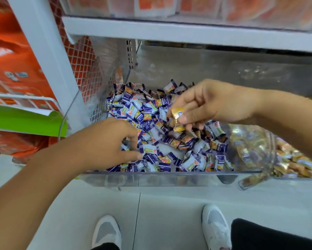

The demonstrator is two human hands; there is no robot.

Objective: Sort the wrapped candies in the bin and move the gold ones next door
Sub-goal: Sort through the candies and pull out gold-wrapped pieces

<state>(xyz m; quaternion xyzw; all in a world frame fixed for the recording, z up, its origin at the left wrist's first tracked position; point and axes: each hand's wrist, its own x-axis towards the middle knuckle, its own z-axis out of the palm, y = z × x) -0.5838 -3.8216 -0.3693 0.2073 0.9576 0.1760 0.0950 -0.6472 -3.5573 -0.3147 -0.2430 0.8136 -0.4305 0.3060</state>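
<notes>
A clear plastic bin (pixel 151 177) on the shelf holds a heap of purple and white wrapped candies (pixel 169 150). My right hand (pixel 211 103) hovers over the heap and pinches gold wrapped candies (pixel 177 114) between thumb and fingers, one of them hanging lower. My left hand (pixel 106 141) reaches into the bin's left side, its curled fingers digging among the purple candies; whether it holds one is hidden. The neighbouring clear bin (pixel 270 152) to the right is filled with gold wrapped candies.
A grey shelf board (pixel 187 33) runs close above the bins with packets on it. A white upright post (pixel 43 51) and wire mesh stand at the left, beside red packaging and a green strip (pixel 25 121). My white shoes (pixel 106 231) are on the floor below.
</notes>
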